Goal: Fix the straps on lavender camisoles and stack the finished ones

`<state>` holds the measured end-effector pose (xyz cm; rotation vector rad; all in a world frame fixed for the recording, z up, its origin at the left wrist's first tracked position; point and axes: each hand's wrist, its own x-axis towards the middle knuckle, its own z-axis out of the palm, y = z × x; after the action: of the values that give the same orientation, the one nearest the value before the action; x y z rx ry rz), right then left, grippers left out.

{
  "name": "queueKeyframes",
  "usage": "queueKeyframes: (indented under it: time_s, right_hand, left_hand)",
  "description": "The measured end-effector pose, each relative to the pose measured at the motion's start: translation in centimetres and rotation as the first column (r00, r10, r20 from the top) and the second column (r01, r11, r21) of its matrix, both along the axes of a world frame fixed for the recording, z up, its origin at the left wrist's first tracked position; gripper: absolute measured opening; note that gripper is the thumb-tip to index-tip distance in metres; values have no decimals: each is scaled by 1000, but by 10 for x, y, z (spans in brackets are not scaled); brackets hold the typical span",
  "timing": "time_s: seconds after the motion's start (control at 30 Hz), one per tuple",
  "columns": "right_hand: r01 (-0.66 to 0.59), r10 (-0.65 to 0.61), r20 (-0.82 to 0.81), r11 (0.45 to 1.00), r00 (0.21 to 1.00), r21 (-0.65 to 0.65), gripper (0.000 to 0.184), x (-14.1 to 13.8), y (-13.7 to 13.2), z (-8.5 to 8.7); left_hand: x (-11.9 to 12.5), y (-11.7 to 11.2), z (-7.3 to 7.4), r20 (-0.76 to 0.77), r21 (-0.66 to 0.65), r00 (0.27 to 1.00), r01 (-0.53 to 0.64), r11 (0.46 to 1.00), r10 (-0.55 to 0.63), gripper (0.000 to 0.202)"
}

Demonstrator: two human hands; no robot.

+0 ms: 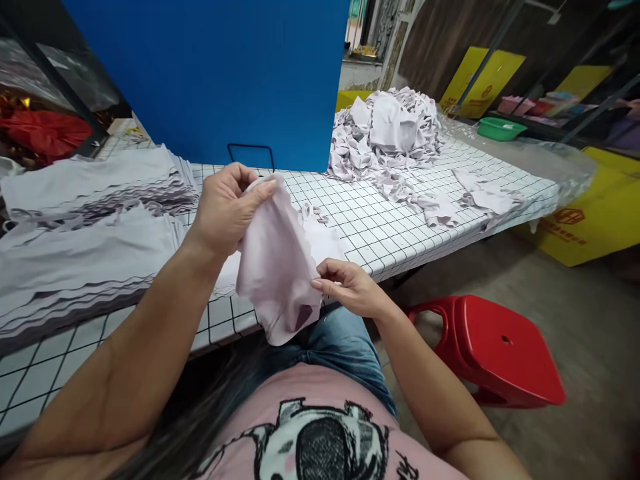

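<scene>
A pale lilac fabric piece (275,260) with a scalloped edge hangs between my two hands, over the table's front edge. My left hand (227,207) pinches its upper end between thumb and fingers. Lower down and to the right, my right hand (350,285) pinches the scalloped edge. Behind the held piece, another pale fabric piece (325,237) lies flat on the checked tablecloth (385,233), partly hidden. Stacks of similar fabric pieces lie to the left, a nearer stack (85,260) and a farther stack (100,177).
A blue board (225,73) stands upright on the table, with a black wire stand (250,147) at its foot. A big heap of fabric pieces (395,127) lies at the back right, with loose pieces (485,193) nearby. On the floor at right is a red stool (510,347).
</scene>
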<state>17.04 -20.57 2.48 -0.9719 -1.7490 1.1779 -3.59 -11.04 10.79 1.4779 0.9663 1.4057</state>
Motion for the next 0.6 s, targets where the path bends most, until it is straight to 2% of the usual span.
queueKeyframes:
  time_s: [0.1, 0.2, 0.27, 0.37, 0.47, 0.6]
  right_hand:
    - [-10, 2, 77, 994, 997, 104, 24, 6, 1, 13]
    - [73, -74, 8, 990, 997, 121, 23, 1, 6, 25]
    - [143, -133, -89, 983, 987, 118, 23, -5, 11, 31]
    - [174, -147, -170, 972, 974, 157, 22, -11, 15, 37]
    - [85, -68, -160, 991, 985, 105, 20, 1, 12, 39]
    - [-31, 28, -109, 999, 994, -29, 27, 34, 3, 39]
  left_hand:
    - [-4, -4, -6, -35, -7, 999, 33, 999, -33, 26]
    - [2, -18, -12, -151, -96, 955, 244, 965, -256, 35]
    - [10, -29, -14, -235, -165, 859, 426, 889, -455, 44]
    - [20, -37, -16, -308, -227, 709, 594, 772, -635, 29]
    - [16, -36, -16, -309, -302, 659, 616, 728, -686, 23]
    - [-5, -28, -18, -271, -399, 687, 557, 728, -674, 28]
